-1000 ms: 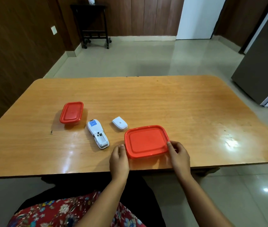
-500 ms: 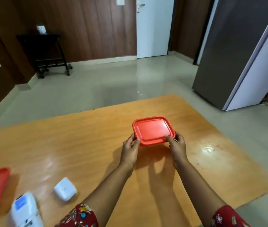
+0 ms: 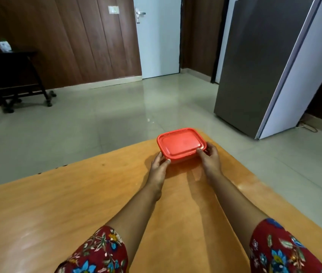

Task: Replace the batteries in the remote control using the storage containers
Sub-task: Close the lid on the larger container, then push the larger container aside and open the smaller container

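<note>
From the head camera, a red-lidded container (image 3: 181, 144) sits at the far corner of the wooden tabletop (image 3: 77, 194), toward twelve o'clock from the person; the left hand (image 3: 159, 167) grasps its near left corner at about eight o'clock of the lid, thumb on the rim; the right hand (image 3: 209, 156) grasps the near right corner at about four o'clock, fingertips on the lid edge; both grips are closed on the container, lid still on; floral sleeves (image 3: 97, 253) cover the upper arms; a grey fridge (image 3: 264, 62) stands at two o'clock, a white door (image 3: 159, 36) beyond.
</note>
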